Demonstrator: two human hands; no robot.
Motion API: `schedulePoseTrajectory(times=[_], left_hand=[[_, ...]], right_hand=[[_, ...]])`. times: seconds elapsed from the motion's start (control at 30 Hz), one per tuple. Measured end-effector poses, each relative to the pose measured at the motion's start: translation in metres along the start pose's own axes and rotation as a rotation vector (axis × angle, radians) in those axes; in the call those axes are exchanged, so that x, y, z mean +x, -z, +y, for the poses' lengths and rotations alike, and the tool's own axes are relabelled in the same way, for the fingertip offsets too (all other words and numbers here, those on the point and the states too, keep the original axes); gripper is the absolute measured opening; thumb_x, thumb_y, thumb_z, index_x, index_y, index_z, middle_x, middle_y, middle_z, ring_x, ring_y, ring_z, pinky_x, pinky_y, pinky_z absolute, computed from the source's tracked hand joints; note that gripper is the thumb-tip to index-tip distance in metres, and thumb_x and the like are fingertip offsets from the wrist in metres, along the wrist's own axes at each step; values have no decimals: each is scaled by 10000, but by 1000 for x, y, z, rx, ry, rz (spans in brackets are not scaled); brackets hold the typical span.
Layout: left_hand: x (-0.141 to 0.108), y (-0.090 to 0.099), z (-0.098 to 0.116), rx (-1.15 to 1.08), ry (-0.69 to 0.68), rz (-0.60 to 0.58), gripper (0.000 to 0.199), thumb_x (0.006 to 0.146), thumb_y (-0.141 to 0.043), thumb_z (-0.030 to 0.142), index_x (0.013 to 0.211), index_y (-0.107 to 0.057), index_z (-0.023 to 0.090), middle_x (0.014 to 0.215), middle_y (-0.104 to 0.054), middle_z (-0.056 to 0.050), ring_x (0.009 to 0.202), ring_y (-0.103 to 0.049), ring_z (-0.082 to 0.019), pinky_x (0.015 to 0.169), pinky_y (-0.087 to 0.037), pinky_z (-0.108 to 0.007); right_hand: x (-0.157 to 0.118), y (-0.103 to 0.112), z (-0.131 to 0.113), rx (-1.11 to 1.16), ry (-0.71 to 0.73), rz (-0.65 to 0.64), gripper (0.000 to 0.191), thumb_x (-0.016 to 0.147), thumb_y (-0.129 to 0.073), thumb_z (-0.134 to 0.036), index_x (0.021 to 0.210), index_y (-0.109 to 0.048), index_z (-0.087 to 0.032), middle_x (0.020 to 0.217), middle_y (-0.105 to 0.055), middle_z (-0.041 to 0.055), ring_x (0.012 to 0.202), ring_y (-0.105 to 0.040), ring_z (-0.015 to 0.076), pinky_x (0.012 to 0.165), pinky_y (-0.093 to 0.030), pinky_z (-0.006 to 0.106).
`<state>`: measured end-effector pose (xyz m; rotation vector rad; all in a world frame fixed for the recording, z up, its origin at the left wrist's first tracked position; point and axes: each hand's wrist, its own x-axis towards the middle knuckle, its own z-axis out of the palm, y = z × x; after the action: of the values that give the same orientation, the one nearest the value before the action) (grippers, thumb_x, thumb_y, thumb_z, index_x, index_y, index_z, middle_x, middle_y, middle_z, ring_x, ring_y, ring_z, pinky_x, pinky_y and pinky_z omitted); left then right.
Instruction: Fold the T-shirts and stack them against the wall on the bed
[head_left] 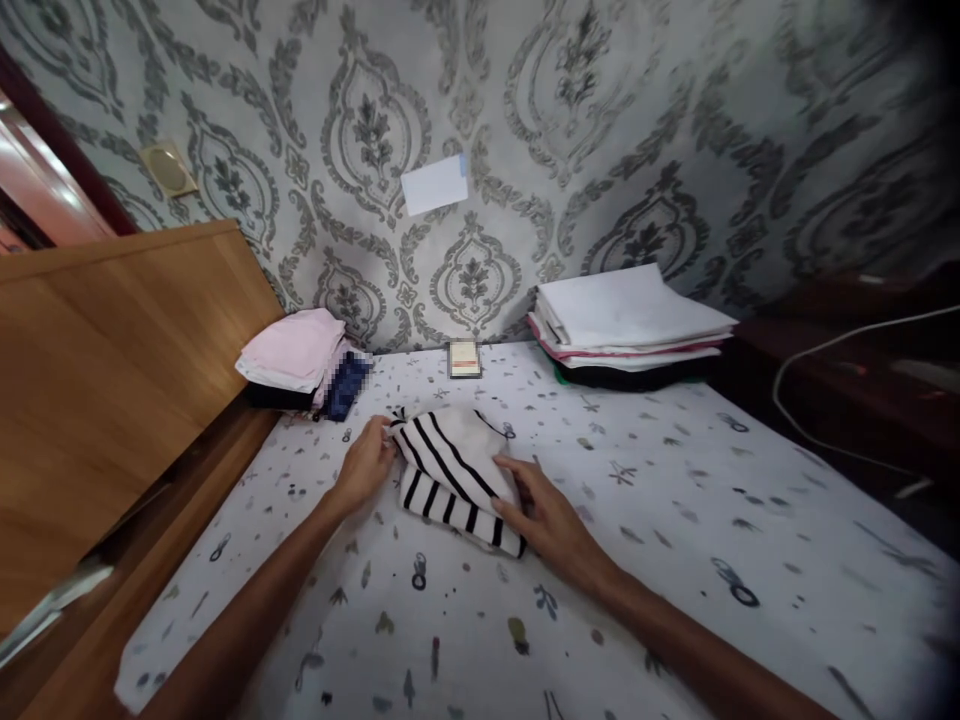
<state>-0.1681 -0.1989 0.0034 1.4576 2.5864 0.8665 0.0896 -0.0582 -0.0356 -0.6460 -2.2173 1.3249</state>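
Observation:
A white garment with black stripes [450, 470] lies folded into a small bundle in the middle of the bed, its upper layer slightly askew over the lower one. My left hand [367, 465] pinches its upper left corner, the fingertips partly hidden against the cloth. On the other side, my right hand [546, 515] grips the right edge, with the fingers on top and the thumb against the front.
White patterned sheet [420, 640] covers the bed. Folded clothes [292, 350] are stacked at back left beside a wooden headboard [135, 390]. Another folded stack [630, 315] stands at back right. A small framed card [464, 359] sits by the wall, and a white cable [795, 400] hangs right.

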Motion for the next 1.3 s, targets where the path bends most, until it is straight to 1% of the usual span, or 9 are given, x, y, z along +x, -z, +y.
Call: schedulePoseTrajectory(times=[0.17,0.27,0.43,0.5,0.7,0.8,0.9,1.07,1.3], left_hand=[[30,-12,-8,-50,-137,26,284,760,-520,150,1023,-602,220,1209,-569,-108,1210,-510,-276,1029,-424,-425],[22,6,12,-58,-310,-96,104,844,-491,221,908,-572,221,1108,-623,-81,1114,-549,-251,1072,-372,-428],[-23,51,58,-110,-437,-551,251,978,-367,327,787,-493,224,754,-567,4,699,-515,-156,694,-412,-274],[-36,55,65,-102,-448,-579,219,982,-371,313,818,-487,224,729,-531,16,664,-481,-146,640,-366,-263],[-10,21,34,-380,23,-260,269,862,-525,277,1121,-469,228,602,-474,94,532,-506,-134,561,-384,-237],[11,2,21,-559,245,-310,213,751,-601,270,942,-545,196,479,-459,108,395,-447,-117,440,-339,-215],[24,-2,19,-624,270,-299,112,662,-620,258,681,-531,194,396,-411,100,336,-389,-100,385,-303,-207],[51,46,29,-775,230,37,155,617,-590,290,645,-461,208,438,-395,112,370,-373,-67,398,-302,-168],[39,139,28,-1016,87,576,265,587,-627,326,768,-462,224,527,-444,107,449,-451,-81,470,-406,-185]], right_hand=[[-2,2,-2,-26,47,24,503,896,-538,-524,1340,-539,-286,1345,-593,98,1211,-585,302,1011,-503,479],[0,5,-2,29,26,46,478,928,-486,-536,1319,-545,-269,1327,-607,102,1199,-595,284,1016,-502,466],[21,9,1,97,15,105,474,940,-459,-538,1312,-556,-261,1307,-625,100,1200,-598,270,1023,-493,454],[39,9,2,69,18,60,500,946,-451,-503,1359,-533,-233,1214,-667,102,1112,-635,260,978,-515,439],[96,0,-5,-199,-73,-123,462,897,-523,-339,1326,-606,-190,873,-744,55,817,-679,230,750,-551,351],[107,-8,-11,-273,-72,-123,173,796,-613,-227,910,-741,-205,801,-743,33,788,-673,213,715,-516,294],[104,-10,-16,-301,-91,-37,76,752,-617,-162,698,-664,-187,732,-721,39,764,-661,193,696,-483,261],[94,29,-35,-230,-107,149,174,915,-460,-252,792,-568,-192,636,-682,31,587,-645,159,579,-489,249],[27,94,-95,-128,390,675,308,963,-503,-527,979,-565,-225,768,-717,51,642,-661,174,550,-511,262]])
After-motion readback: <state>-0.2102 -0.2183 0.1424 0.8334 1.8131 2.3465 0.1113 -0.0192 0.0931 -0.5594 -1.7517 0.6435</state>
